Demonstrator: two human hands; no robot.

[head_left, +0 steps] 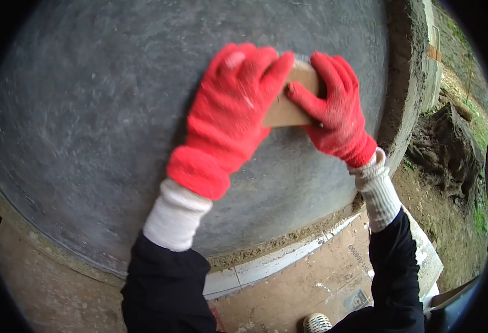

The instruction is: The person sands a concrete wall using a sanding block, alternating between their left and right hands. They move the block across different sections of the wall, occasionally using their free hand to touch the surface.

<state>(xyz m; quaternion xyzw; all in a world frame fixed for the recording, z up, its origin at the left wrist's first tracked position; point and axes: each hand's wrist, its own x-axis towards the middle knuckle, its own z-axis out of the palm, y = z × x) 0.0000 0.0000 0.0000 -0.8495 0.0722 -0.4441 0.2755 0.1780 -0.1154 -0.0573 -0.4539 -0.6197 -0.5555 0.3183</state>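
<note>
Both my hands wear red rubber-coated gloves with white knitted cuffs. A tan, flat-sided rectangular block (288, 110) is held between them over a dark grey, cement-like surface (105, 116). My left hand (233, 105) closes round the block's left end, its fingers partly blurred. On the right end, my right hand (337, 108) grips with the thumb lying across the tan face and the fingers over the far edge. Something pale shows along the block's top edge, too blurred to name. Whether the block touches the grey surface cannot be made out.
A rough mortar edge (408, 72) bounds the grey surface on the right. White tile strips (263, 280) run along the near side. Brown sheeting with printed marks (305, 277) covers the ground by my shoe (316, 323). Soil and a dark lump (449, 147) lie at right.
</note>
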